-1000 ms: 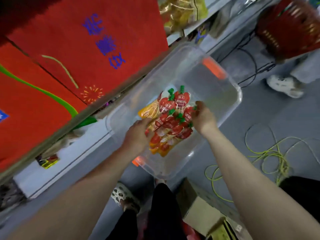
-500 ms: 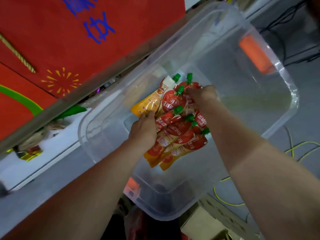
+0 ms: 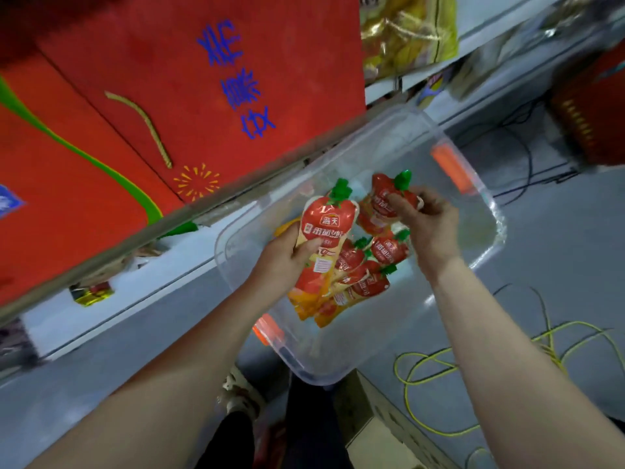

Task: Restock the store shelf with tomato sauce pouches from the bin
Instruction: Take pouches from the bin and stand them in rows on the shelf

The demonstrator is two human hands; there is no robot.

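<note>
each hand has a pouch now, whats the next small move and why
Probably lift both hands clear of the clear bin and toward the shelf. The left hand grips one pouch by its lower half, the right hand pinches a second pouch near its green cap, and both sit raised above the pile left in the bin, so nothing more needs picking.

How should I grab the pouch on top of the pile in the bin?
I'd pinch the top pouch just under its green cap, coming from above: it lies flat in the bin, cap end bare, bottom tucked into the pile.
</note>
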